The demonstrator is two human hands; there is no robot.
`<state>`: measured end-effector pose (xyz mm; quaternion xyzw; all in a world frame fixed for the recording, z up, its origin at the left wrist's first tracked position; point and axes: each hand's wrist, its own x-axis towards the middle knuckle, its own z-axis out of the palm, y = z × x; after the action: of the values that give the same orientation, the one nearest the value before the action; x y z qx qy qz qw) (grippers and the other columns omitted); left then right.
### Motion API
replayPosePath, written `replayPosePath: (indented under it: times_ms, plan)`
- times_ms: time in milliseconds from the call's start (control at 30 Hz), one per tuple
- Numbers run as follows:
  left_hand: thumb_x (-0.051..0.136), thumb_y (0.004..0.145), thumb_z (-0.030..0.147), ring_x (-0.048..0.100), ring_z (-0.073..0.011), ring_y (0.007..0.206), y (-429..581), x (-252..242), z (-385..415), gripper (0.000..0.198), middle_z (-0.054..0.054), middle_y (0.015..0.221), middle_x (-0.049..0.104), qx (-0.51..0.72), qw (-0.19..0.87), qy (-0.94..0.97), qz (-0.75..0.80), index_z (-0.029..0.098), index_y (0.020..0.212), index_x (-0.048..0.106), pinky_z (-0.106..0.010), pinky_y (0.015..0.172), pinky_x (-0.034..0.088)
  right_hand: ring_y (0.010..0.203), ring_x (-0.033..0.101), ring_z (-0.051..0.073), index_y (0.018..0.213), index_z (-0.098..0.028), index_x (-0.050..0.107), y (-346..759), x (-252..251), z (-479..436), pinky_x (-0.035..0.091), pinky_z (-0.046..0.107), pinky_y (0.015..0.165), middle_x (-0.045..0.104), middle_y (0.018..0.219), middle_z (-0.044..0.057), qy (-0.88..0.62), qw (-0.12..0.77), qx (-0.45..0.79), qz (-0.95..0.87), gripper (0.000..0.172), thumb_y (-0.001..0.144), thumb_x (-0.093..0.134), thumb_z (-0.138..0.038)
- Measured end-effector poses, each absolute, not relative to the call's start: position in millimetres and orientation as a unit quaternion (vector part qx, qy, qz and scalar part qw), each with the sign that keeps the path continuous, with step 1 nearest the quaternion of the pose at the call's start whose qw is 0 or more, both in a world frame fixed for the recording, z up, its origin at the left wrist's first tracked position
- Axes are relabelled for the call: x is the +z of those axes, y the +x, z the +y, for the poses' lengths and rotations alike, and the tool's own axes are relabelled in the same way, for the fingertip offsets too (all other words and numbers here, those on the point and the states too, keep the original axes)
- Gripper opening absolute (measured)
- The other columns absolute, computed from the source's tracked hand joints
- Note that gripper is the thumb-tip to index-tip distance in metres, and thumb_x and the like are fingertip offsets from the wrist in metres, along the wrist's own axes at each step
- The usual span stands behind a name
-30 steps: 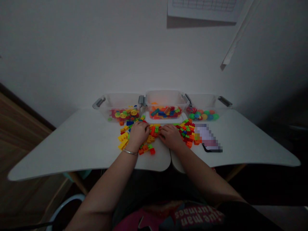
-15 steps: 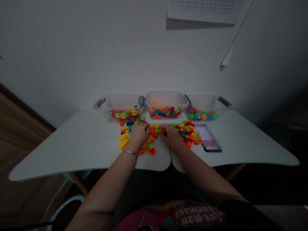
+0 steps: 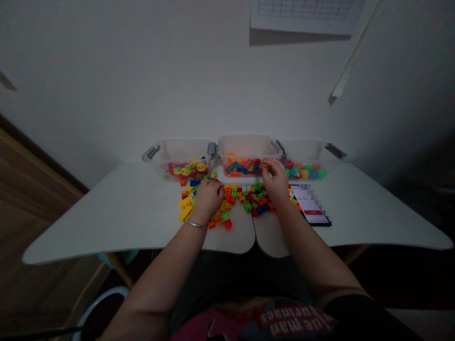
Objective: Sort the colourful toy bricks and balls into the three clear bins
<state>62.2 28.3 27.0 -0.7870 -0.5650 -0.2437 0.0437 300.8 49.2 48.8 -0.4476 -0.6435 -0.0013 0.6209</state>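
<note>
My right hand (image 3: 276, 182) is raised at the front right corner of the middle clear bin (image 3: 249, 144). Its fingertips pinch a small yellow-orange toy brick (image 3: 264, 166). My left hand (image 3: 208, 200) rests over the left part of the pile of coloured toy bricks (image 3: 227, 206), its fingers curled together. Whatever those fingers may hold is hidden. The pile is spread over the white tabletop, with red, green, yellow, orange and blue pieces on both sides of the seam. Orange, blue and red pieces lie inside the middle bin.
A left clear bin (image 3: 183, 147) holds red and yellow pieces, some round. The right clear bin (image 3: 307, 149) contains coloured balls. A phone (image 3: 311, 208) lies right of the pile on the white table (image 3: 373, 213). Behind stands a wall (image 3: 159, 85) with a paper sheet (image 3: 302, 19).
My right hand has moved from the middle of the pile up and right to the middle bin, carrying the brick. My left hand stays over the pile. The view has shifted slightly.
</note>
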Motion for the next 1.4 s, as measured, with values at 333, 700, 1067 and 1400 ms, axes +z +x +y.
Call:
replayPosePath:
  times_ms: [333,700,1067,1400]
  plan:
    - [0.048,0.092,0.024,0.063,-0.0258,0.109,60.3,27.5,29.1,0.03,-0.009,0.107,0.076,-0.243,0.038,-0.785,-0.568,0.018,0.102,0.076,-0.041,0.103,0.048,0.121,0.057,0.028,0.131,-0.016,0.064,282.4,88.0,86.2,0.047,0.048,0.109,0.054,0.135,0.016,-0.498,0.465,-0.045,-0.731,0.05,0.085,0.044,-0.011]
    - [0.048,0.092,0.024,0.064,-0.0253,0.11,61.7,25.6,31.5,0.031,-0.009,0.108,0.076,-0.238,0.042,-0.79,-0.564,0.018,0.103,0.076,-0.041,0.104,0.047,0.105,0.058,0.034,0.127,-0.011,0.064,255.9,86.2,79.9,0.041,0.049,0.098,0.068,0.113,0.019,-0.537,0.283,-0.136,-0.783,0.043,0.086,0.054,-0.017]
    - [0.048,0.091,0.023,0.065,-0.0252,0.107,61.9,26.9,32.1,0.031,-0.01,0.107,0.076,-0.231,0.043,-0.795,-0.558,0.017,0.102,0.076,-0.04,0.102,0.048,0.116,0.054,0.036,0.129,-0.01,0.061,259.2,79.3,78.6,0.034,0.051,0.108,0.066,0.124,0.02,-0.511,0.303,-0.126,-0.795,0.046,0.085,0.057,-0.019]
    - [0.048,0.091,0.023,0.064,-0.025,0.107,63.5,30.4,29.9,0.03,-0.01,0.105,0.076,-0.24,0.038,-0.792,-0.56,0.017,0.101,0.076,-0.039,0.101,0.049,0.141,0.043,0.028,0.143,-0.017,0.048,264.3,87.1,52.5,0.035,0.049,0.118,0.046,0.153,0.015,-0.474,0.397,-0.074,-0.783,0.057,0.086,0.051,-0.016]
